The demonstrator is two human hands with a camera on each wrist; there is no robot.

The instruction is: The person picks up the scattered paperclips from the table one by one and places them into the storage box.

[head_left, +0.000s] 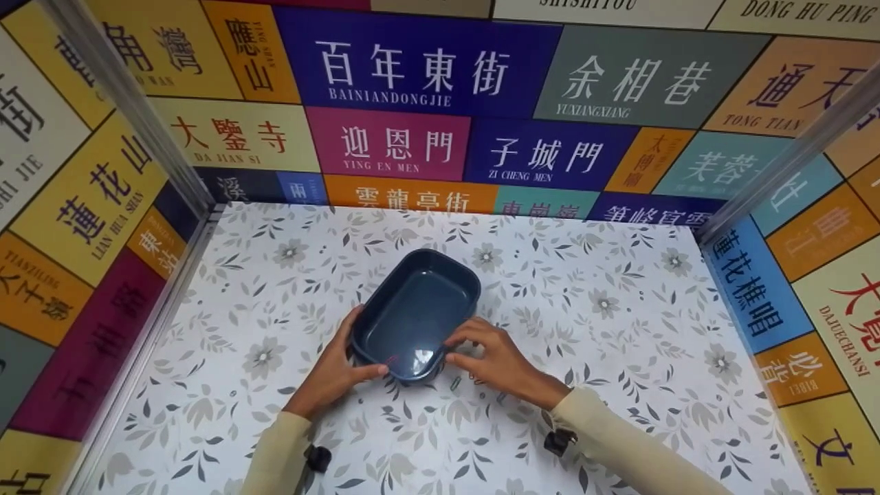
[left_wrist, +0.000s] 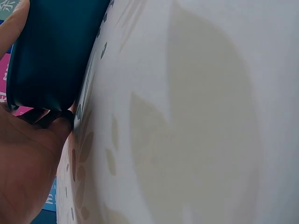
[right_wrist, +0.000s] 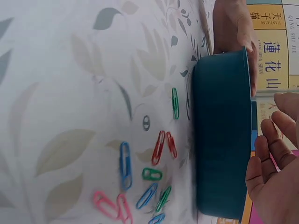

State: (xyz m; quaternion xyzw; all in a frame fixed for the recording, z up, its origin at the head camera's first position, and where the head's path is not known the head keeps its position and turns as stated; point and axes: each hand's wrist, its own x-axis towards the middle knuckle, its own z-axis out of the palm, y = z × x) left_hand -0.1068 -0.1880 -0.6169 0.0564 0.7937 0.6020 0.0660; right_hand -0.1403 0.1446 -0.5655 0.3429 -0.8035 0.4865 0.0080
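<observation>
One dish (head_left: 416,309), lengthwise toward far right

R hand (right_wrist: 280,193) by teal dish (right_wrist: 219,135), fingers loosely curved at rim; L hand (right_wrist: 232,25) at left side. Red, grn, blue & pink clips (right_wrist: 152,174) on floral tabletop (right_wrist: 98,116), dish's near side.

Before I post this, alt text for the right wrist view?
Red, green, blue and pink paper clips lie scattered on a leaf-print tabletop beside a deep teal dish. The right hand is at its rim; the left hand holds the end at the frame's top.
</observation>
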